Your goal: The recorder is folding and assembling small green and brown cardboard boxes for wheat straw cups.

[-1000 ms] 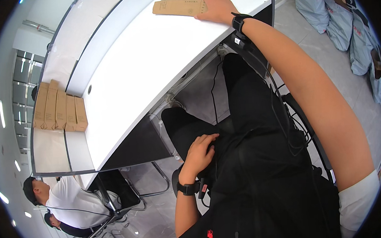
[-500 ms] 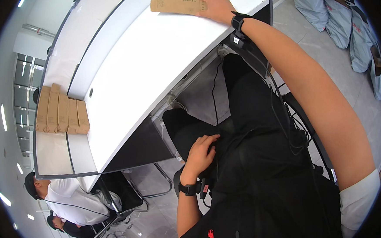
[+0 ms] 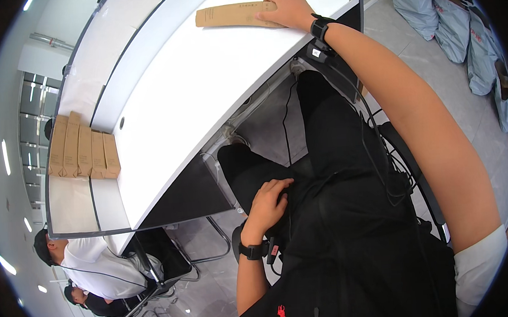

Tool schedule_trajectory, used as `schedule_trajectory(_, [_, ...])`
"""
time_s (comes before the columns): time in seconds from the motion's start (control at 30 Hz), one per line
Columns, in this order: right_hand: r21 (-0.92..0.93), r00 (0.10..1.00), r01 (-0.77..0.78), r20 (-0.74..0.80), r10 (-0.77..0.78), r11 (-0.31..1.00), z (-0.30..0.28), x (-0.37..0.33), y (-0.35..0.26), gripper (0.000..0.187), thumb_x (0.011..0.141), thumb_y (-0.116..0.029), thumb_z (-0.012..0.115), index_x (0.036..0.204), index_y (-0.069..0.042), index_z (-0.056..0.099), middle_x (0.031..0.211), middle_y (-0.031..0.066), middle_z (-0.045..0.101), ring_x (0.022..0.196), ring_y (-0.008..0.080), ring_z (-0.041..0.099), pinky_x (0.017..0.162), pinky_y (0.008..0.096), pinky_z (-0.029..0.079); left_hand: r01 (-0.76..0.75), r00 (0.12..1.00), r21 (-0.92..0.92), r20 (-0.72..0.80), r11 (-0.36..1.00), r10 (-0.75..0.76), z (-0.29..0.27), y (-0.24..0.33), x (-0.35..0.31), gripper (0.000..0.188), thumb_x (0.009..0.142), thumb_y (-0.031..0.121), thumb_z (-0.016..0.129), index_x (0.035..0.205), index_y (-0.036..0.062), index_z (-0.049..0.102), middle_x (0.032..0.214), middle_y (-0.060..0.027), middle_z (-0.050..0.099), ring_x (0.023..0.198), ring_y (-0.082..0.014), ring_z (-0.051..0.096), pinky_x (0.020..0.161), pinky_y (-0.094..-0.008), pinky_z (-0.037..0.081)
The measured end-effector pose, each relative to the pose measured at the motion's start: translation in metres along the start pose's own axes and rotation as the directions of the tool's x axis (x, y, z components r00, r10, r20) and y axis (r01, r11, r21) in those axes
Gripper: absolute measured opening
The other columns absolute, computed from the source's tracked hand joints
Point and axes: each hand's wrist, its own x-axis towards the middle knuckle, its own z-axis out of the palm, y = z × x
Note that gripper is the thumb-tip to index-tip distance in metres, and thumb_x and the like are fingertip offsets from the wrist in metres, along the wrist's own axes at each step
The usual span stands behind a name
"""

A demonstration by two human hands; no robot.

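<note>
Treat the brown carton (image 3: pixel 228 15) as probably light and crushable, best held mid-length, though gripped endwise by the right hand (image 3: pixel 291 10) (with a loosely spread left hand (image 3: pixel 264 208)).

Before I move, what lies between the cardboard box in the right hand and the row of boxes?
In the head view, white desktop separates the cardboard box from the row of boxes, with a cable hole near the row.

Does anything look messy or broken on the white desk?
Just one small thing: the row of brown boxes at the left end of the white desk looks uneven, because their upper ends don't line up. Nothing looks spilled, and the long cardboard box under the right hand shows no obvious damage.
</note>
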Motion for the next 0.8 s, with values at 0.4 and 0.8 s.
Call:
schedule_trajectory(0.4, [-0.041, 0.994, 0.042, -0.096, -0.046, 0.998, 0.014, 0.007, 0.005, 0.053, 0.083, -0.055, 0.067, 0.107, -0.008, 0.073, 0.090, 0.0142, 0.074, 0.083, 0.0259, 0.072, 0.079, 0.0370, 0.058, -0.009, 1.000, -0.015, -0.004, 1.000, 0.008, -0.001, -0.001, 0.000, 0.042, 0.084, -0.002, 0.061, 0.125, 0.0054, 0.063, 0.110, -0.0118, 0.065, 0.106, -0.0324, 0.059, 0.094, -0.0389, 0.047])
schedule_trajectory(0.8, [-0.062, 0.998, 0.030, -0.052, -0.034, 0.998, 0.018, 0.012, 0.010, 0.050, 0.086, -0.055, 0.067, 0.108, -0.010, 0.073, 0.092, 0.0121, 0.074, 0.086, 0.0257, 0.071, 0.082, 0.0384, 0.057, -0.001, 1.000, -0.017, -0.015, 1.000, 0.001, -0.001, -0.001, 0.001, 0.040, 0.084, -0.002, 0.061, 0.124, 0.0061, 0.064, 0.108, -0.0116, 0.065, 0.104, -0.0321, 0.059, 0.094, -0.0384, 0.047])
